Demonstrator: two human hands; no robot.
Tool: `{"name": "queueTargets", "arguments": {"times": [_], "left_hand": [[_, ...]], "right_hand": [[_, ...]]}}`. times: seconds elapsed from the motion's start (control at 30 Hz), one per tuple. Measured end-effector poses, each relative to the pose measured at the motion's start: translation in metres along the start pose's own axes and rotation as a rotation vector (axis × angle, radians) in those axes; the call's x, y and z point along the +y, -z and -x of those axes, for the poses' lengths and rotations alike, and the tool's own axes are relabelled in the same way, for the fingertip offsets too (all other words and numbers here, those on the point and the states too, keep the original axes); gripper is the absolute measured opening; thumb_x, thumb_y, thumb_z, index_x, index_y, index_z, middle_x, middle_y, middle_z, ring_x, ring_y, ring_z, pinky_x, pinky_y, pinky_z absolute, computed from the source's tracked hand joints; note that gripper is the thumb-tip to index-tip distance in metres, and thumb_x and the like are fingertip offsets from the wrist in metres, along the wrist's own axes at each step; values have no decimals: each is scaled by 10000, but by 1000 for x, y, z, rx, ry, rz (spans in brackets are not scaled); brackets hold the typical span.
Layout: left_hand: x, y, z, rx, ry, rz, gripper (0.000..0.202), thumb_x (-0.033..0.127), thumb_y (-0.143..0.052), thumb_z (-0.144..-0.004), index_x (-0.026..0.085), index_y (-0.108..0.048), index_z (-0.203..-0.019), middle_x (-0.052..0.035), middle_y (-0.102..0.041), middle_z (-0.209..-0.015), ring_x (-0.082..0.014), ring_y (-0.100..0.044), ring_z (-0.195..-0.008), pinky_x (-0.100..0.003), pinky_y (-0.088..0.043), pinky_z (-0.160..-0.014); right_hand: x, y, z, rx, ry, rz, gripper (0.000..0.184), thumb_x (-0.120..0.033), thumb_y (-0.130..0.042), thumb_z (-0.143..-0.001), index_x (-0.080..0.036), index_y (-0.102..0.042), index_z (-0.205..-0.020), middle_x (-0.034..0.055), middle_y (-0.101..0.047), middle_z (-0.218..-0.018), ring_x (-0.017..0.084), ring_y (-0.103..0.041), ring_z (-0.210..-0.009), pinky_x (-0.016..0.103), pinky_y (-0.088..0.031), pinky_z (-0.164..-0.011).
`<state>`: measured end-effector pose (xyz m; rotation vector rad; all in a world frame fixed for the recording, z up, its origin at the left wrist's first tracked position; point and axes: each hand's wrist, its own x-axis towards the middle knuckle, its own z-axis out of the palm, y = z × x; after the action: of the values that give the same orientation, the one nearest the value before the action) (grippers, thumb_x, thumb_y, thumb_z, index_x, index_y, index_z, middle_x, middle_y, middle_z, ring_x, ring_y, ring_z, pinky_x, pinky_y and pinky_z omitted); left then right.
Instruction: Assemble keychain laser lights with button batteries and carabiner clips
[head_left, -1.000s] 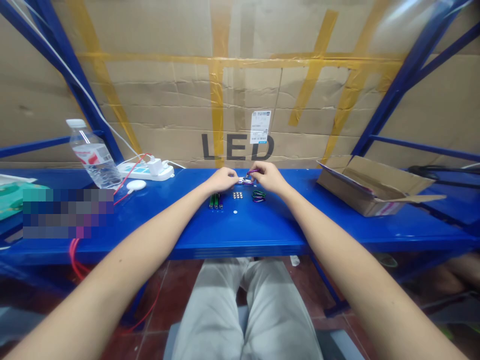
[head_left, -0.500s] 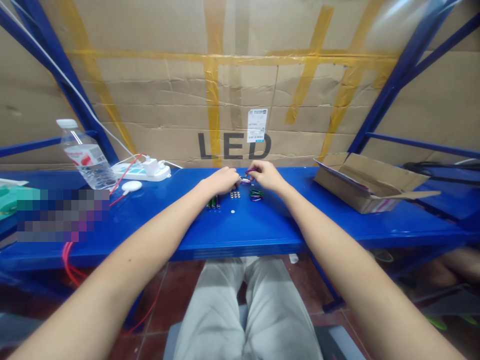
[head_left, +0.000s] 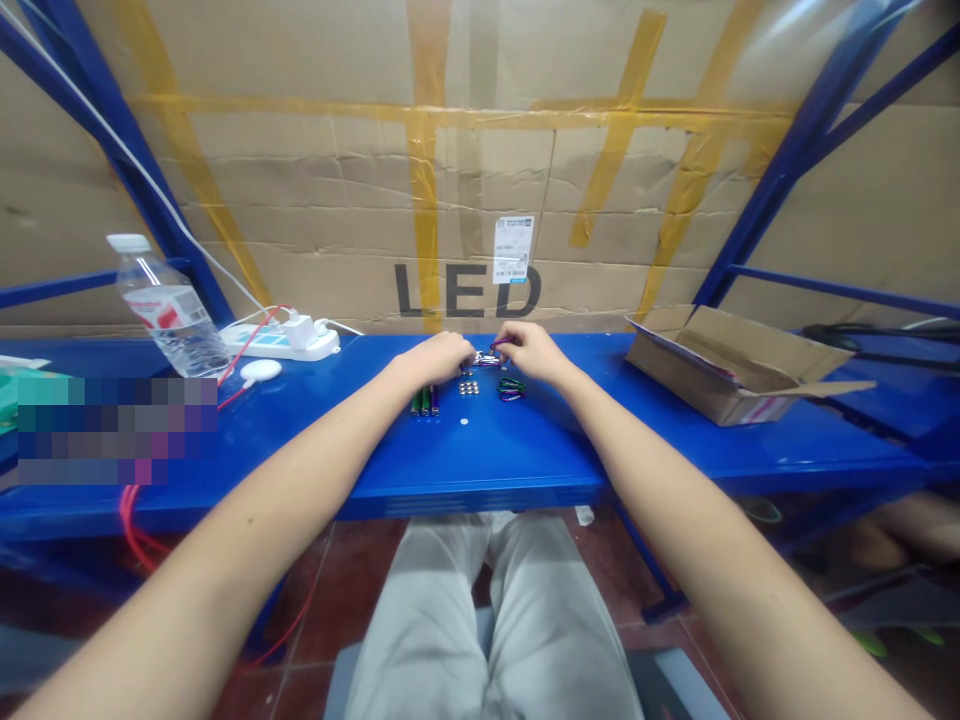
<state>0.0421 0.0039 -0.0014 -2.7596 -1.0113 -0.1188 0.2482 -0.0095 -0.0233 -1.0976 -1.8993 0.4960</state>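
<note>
My right hand (head_left: 525, 345) is closed in a pinch on a small purple metal piece (head_left: 501, 342), perhaps a carabiner. Just left of it, my left hand (head_left: 444, 355) has its fingers curled down beside a row of small shiny silver cylinders (head_left: 487, 360); what its fingertips hold, if anything, is hidden. Several green and purple metal tubes (head_left: 425, 402) lie below the left wrist. Between the hands sits a tidy group of small silver round pieces (head_left: 469, 388). Green and purple carabiner-like loops (head_left: 511, 389) lie under the right hand. Nearer me is a small white disc (head_left: 464, 422).
The blue metal table (head_left: 480, 470) backs onto a large cardboard box (head_left: 337, 200). An uncovered small carton (head_left: 739, 385) stands right. On the left are a water bottle (head_left: 169, 310), a power strip (head_left: 289, 342), a white round charger (head_left: 261, 374) and red cables (head_left: 135, 530).
My left hand has shifted slightly left, showing more of the silver cylinders. My right hand stays nearly in place, still pinching the purple piece.
</note>
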Motion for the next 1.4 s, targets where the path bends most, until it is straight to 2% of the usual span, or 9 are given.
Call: {"name": "queueTargets", "arguments": {"times": [0.2,0.37,0.57,0.77,0.97,1.2,1.4], "left_hand": [[-11,-2,1,-15,34,22,203,104,-611,-768,172,-727,-920,-92,-713,-895,-226,-633,-862,-299,-408,-747],[-17,2,8,13,52,-6,236,149,-541,-806,191,-730,-941,-99,-711,-902,-253,-610,-912,-331,-417,-788],[-18,2,15,24,101,84,306,98,-530,-757,200,-753,-939,-73,-736,-933,-221,-630,-915,-298,-446,-850],[-13,-1,15,18,104,105,442,81,-510,-754,233,-762,-1083,-64,-759,-1044,-210,-667,-980,-284,-465,-891],[-12,0,14,-45,101,160,459,68,-514,-735,241,-779,-1068,-59,-767,-1045,-204,-675,-972,-263,-470,-852],[-5,3,15,-85,159,276,427,68,-523,-720,192,-790,-1030,-68,-765,-899,-178,-661,-755,-248,-450,-675],[0,4,14,-112,191,339,395,71,-537,-719,185,-790,-999,-55,-752,-847,-163,-637,-718,-245,-435,-650]], "right_hand": [[2,0,0,-29,-7,33,67,-137,-571,-797,-184,-600,-760,8,-668,-644,167,-609,-620,304,-470,-657],[6,-2,-1,-59,-71,-21,60,-159,-549,-855,-197,-557,-809,26,-702,-706,172,-629,-632,308,-491,-649],[4,-8,1,-149,-99,-148,170,-228,-432,-954,-210,-500,-799,58,-744,-819,197,-683,-801,315,-513,-702],[4,-14,2,-217,-31,-126,205,-294,-459,-946,-207,-527,-775,47,-754,-912,203,-661,-920,329,-486,-833],[1,-17,4,-241,-17,6,206,-284,-456,-944,-200,-584,-808,51,-747,-994,209,-633,-957,333,-453,-868],[-5,-13,6,-243,-16,85,209,-302,-451,-933,-198,-523,-766,34,-707,-867,183,-571,-802,294,-414,-732],[-3,-12,6,-244,-17,45,206,-325,-458,-918,-198,-510,-764,22,-637,-790,178,-531,-766,290,-410,-714]]}}
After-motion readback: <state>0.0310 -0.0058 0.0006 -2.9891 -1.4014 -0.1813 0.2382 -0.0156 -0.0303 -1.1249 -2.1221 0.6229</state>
